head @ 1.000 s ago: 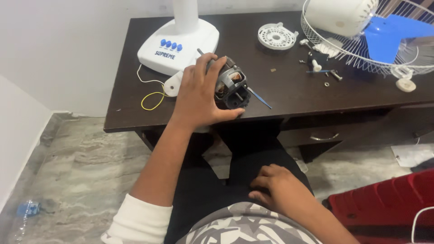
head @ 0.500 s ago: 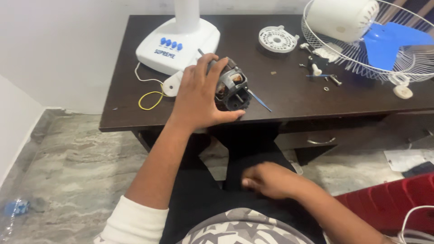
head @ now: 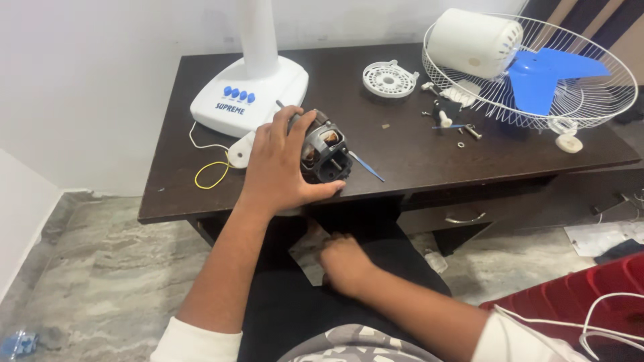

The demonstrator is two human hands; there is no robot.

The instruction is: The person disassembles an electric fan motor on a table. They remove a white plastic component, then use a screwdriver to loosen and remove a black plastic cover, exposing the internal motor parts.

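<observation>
1. The left hand (head: 278, 164) lies over the motor (head: 324, 149), fingers curled round its back and thumb along its near side, holding it steady at the front edge of the tabletop (head: 402, 154).
2. The motor sits on its side near the fan base (head: 249, 94), its shaft pointing away toward the base and its open black end toward the person (copper windings show inside).
3. The right hand (head: 343, 261) is below the tabletop, over the lap, fingers loosely bent; whether it holds anything cannot be told.
4. A thin blue tool (head: 365, 165) lies just beside the motor, and screws (head: 467, 132) are scattered farther right, near the grille (head: 537, 74) with its blue blade (head: 547, 70).
5. Judged from this, the step in hand is bracing the motor for work on its open end.
6. The next move seems to call for the right hand to come up to the blue tool while the left keeps the motor from rolling.
</observation>
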